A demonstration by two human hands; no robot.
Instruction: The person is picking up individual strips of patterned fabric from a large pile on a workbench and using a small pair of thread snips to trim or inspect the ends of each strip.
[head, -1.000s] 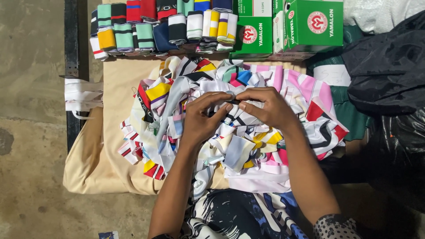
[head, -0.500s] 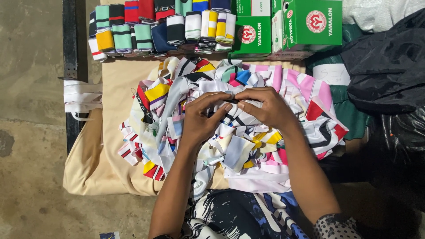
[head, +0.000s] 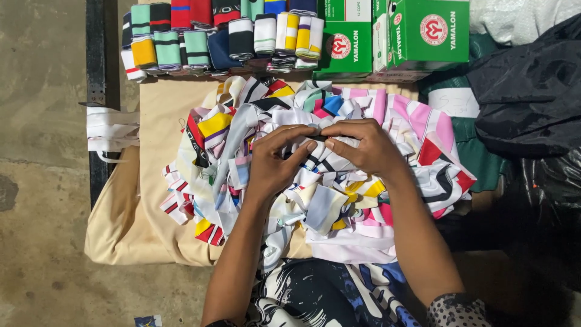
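Observation:
A heap of colourful striped fabric pieces lies on a beige cloth in front of me. My left hand and my right hand meet above the middle of the heap, fingertips touching. Both pinch a small dark-and-white striped fabric strip between thumbs and fingers. The strip is mostly hidden under my fingers.
Rows of folded striped knit bands line the far edge. Green cardboard boxes stand at the back right. Dark plastic bags fill the right side. A black metal bar with white strips tied on runs down the left, over a concrete floor.

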